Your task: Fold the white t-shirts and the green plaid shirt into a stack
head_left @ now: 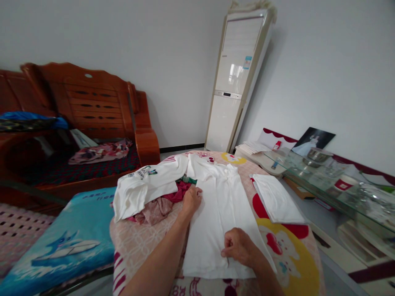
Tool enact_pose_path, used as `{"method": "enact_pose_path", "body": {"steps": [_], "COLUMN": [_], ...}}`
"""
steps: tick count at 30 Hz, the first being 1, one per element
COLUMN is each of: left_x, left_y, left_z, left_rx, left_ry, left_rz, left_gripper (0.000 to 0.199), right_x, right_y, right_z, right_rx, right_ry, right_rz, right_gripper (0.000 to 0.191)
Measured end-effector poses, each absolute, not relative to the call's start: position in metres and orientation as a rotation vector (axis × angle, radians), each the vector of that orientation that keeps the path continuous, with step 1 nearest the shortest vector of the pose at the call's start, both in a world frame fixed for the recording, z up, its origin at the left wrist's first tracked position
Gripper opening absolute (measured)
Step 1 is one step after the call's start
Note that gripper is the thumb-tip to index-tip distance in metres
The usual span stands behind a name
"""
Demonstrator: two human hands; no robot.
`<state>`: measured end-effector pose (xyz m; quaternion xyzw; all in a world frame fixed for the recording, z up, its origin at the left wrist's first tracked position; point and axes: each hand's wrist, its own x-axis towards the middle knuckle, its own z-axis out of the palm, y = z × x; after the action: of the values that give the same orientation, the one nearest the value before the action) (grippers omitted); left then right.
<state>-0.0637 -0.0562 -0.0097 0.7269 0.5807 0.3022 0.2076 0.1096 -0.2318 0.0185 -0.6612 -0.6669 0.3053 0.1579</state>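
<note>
A white garment [212, 230] lies spread over the round table with the patterned cloth [138, 242]. At its left edge my left hand [193, 198] has its fingers curled against the fabric; what they hold, if anything, is hidden. My right hand [237, 246] rests low on the garment, its fingers pinched on the white cloth. Left of it, a white printed garment [132, 193] lies over a pile of pink and dark red clothes [157, 209]. A folded white garment [277, 199] lies at the table's right.
A wooden chair [95, 107] stands at the left behind a blue cushion [74, 238]. Beyond the table is a tall white air conditioner [228, 82]. On the right, a glass-topped cabinet [314, 181] carries metal bowls, a cup and a photo.
</note>
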Motion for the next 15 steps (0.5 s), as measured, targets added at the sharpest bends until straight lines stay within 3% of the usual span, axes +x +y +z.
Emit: {"method": "enact_pose_path", "body": {"steps": [6,9,15], "left_x": [-0.065,-0.064,-0.049], "left_y": [-0.057,-0.063,-0.098], "left_z": [-0.01,0.0,0.02], "left_rx": [2.129,2.102,2.108], "left_ry": [1.606,1.534,0.933], "left_rz": [0.82,0.733,0.377], "left_gripper": [0.027,0.022,0.012], "right_x": [0.13,0.149,0.163], "right_y": [-0.228,-0.228,-0.241], "right_z": [0.014,0.018,0.019], "right_rx": [-1.713,-1.678,-1.908], "right_ry": [-1.559,-1.437,-1.752], "right_rz": [1.172,0.991,0.743], "right_gripper": [0.015,0.017,0.011]}}
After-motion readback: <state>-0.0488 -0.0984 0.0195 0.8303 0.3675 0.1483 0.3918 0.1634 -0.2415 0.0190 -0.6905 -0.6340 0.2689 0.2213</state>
